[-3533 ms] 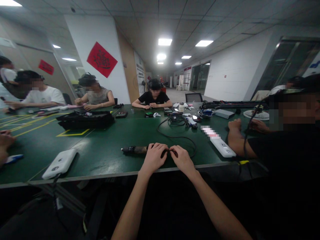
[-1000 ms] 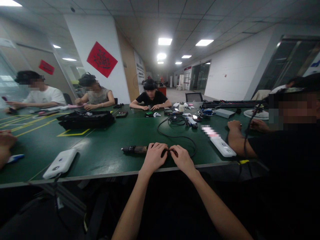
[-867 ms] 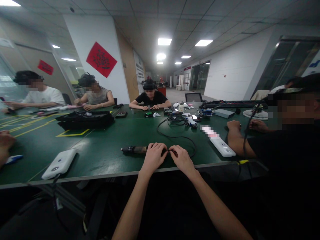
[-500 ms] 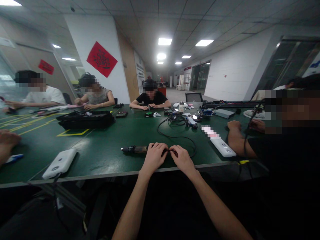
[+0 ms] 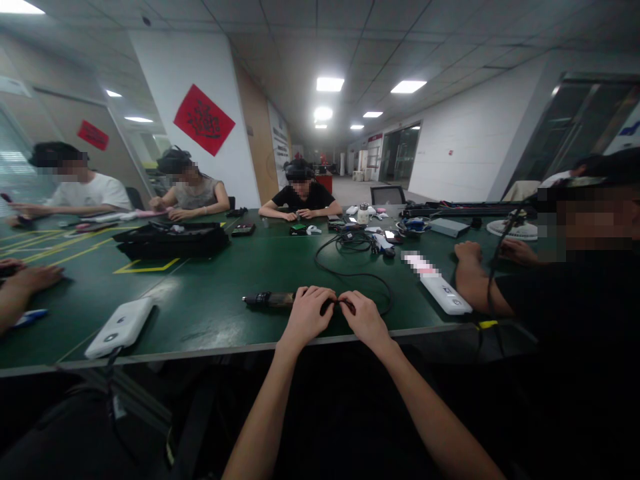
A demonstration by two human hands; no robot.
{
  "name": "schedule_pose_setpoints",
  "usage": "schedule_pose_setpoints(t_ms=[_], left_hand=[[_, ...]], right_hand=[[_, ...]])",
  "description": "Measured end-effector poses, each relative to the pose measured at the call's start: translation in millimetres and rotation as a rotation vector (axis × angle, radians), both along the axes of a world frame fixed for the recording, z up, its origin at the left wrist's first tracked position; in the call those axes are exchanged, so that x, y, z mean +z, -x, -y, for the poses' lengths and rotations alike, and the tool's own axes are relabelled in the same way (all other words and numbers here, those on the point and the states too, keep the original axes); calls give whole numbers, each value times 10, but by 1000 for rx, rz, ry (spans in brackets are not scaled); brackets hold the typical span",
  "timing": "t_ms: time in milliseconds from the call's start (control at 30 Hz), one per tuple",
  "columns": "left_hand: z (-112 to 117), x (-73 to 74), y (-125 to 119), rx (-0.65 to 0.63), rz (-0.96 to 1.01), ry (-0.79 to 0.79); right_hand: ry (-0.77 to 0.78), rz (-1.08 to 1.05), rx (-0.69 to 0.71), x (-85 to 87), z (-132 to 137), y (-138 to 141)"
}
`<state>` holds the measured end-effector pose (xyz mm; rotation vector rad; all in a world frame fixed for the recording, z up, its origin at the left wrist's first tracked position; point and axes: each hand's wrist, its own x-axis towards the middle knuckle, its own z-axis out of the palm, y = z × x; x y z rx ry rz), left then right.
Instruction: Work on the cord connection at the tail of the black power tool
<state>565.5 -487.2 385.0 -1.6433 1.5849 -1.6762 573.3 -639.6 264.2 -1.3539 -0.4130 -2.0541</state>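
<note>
An electric screwdriver (image 5: 270, 300) lies on the green table, its metal tip toward the left. My left hand (image 5: 313, 310) is closed round the rear end of it, hiding that part. Just to the right, my right hand (image 5: 363, 318) pinches the end of the black cable (image 5: 390, 293) close behind the screwdriver. Whether the cable's plug sits in the screwdriver is hidden by my fingers. From my right hand the cable curves away to a coil further back on the table.
A white power bank (image 5: 120, 327) lies to the left, another white device (image 5: 447, 295) to the right. Behind stands a black tray (image 5: 173, 241). Co-workers sit around the table (image 5: 215, 320); one forearm (image 5: 475, 283) rests close on my right, and a co-worker's hand (image 5: 43, 277) is at the left edge.
My two hands and the screwdriver stay practically in place. At the left edge, a co-worker's hand has reached further in over the table.
</note>
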Motion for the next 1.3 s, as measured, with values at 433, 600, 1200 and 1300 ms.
schedule_pose_setpoints(t_ms=[433, 600, 1200, 1300], left_hand=[[7, 11, -20, -8, 11, 9], [7, 6, -24, -7, 17, 17], [4, 15, -50, -16, 25, 14], [9, 11, -53, -13, 26, 18]], right_hand=[[9, 2, 4, 7, 1, -12], [9, 2, 7, 6, 0, -12], [11, 2, -3, 11, 5, -21], [6, 4, -6, 11, 1, -30]])
